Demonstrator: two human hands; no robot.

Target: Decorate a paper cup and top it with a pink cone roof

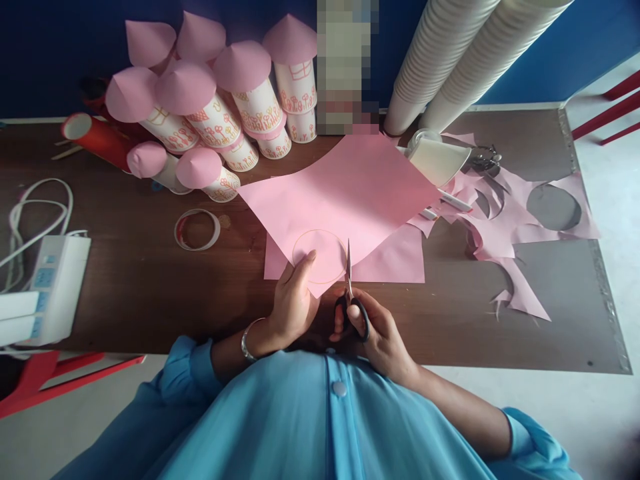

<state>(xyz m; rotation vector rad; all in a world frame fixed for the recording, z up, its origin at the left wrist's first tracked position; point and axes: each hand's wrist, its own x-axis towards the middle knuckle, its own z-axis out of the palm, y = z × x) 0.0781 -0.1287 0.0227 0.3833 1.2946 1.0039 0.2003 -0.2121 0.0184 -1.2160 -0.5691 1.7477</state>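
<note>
My left hand pinches the near corner of a pink paper sheet, thumb resting on a pencilled circle drawn there. My right hand grips black-handled scissors, fingers through the loops. The blades point away from me and sit at the paper's edge, just right of the circle. A second pink sheet lies flat under the held one.
Paper cups with pink cone roofs crowd the back left. Tall stacks of white cups lean at the back right. Pink offcuts with round holes litter the right. A tape roll, a red tube and a power strip lie left.
</note>
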